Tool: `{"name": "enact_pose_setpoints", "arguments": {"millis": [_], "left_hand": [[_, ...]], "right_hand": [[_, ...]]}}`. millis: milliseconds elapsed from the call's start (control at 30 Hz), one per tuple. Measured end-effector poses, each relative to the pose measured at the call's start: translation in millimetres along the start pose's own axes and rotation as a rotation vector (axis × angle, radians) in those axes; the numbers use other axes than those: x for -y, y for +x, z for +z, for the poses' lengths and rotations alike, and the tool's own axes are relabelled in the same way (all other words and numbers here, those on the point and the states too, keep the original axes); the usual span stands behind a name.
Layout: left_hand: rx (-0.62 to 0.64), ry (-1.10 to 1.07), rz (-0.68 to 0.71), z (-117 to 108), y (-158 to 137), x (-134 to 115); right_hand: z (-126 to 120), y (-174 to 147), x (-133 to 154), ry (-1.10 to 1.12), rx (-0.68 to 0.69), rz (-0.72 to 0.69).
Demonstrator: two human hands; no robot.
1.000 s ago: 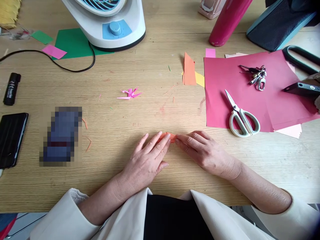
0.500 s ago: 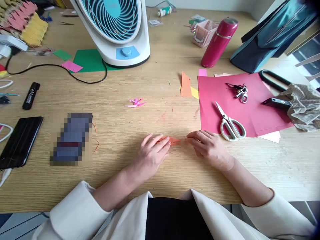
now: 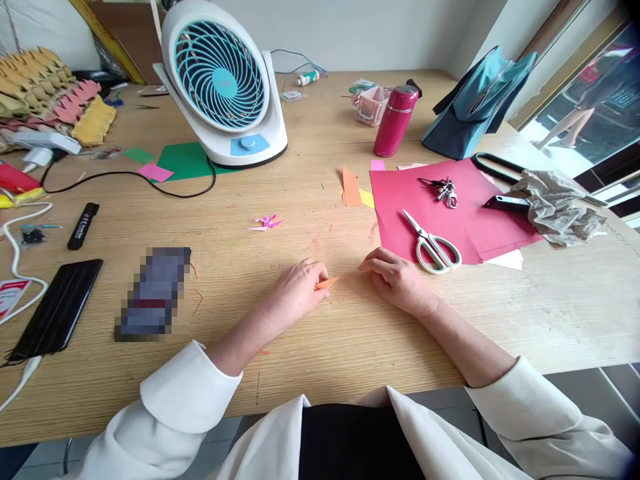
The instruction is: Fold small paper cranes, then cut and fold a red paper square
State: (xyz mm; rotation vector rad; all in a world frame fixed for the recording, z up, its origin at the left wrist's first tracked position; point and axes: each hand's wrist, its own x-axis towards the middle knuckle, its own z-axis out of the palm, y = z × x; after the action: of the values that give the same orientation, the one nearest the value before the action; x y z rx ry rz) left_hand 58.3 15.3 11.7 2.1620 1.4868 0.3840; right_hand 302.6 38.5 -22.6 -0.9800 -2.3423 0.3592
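A small piece of folded orange paper pokes out to the right from the fingers of my left hand, which is closed in a pinch on it just above the wooden desk. To its right, apart from the paper, rests my right hand with curled fingers and the fingertips pressed together; whether anything is in them is too small to tell. White-handled scissors lie right beside this hand, partly over red paper. Farther back sits a small pink folded paper figure with pointed ends.
At the back stand a white fan, a magenta bottle and a teal bag. Keys lie on the red paper, near a crumpled cloth. Leftward are a phone, a blurred-out object and a black marker.
My left hand was laid over the orange paper with extended fingers; now it pinches it, with the pointed end showing. My right hand stays close by. The camera view has tilted up.
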Motion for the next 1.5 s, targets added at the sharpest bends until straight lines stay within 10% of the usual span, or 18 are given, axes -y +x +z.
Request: {"name": "enact_pose_setpoints", "arguments": {"millis": [300, 633, 900, 1500], "left_hand": [[0.052, -0.335, 0.02, 4.0, -1.3, 25.0], [-0.363, -1.163, -0.06, 2.5, 21.4, 17.8], [-0.2, -0.975, -0.088, 12.4, 13.4, 33.1], [-0.29, -0.994, -0.04, 12.5, 10.5, 30.6]], "right_hand": [[6.6, 19.6, 21.9, 0.372, -0.016, 0.229], [36.2, 69.1, 48.9, 0.82, 0.125, 0.396], [57.7, 52.4, 51.1, 0.7, 0.045, 0.408], [49.0, 52.7, 59.6, 0.737, 0.082, 0.422]]}}
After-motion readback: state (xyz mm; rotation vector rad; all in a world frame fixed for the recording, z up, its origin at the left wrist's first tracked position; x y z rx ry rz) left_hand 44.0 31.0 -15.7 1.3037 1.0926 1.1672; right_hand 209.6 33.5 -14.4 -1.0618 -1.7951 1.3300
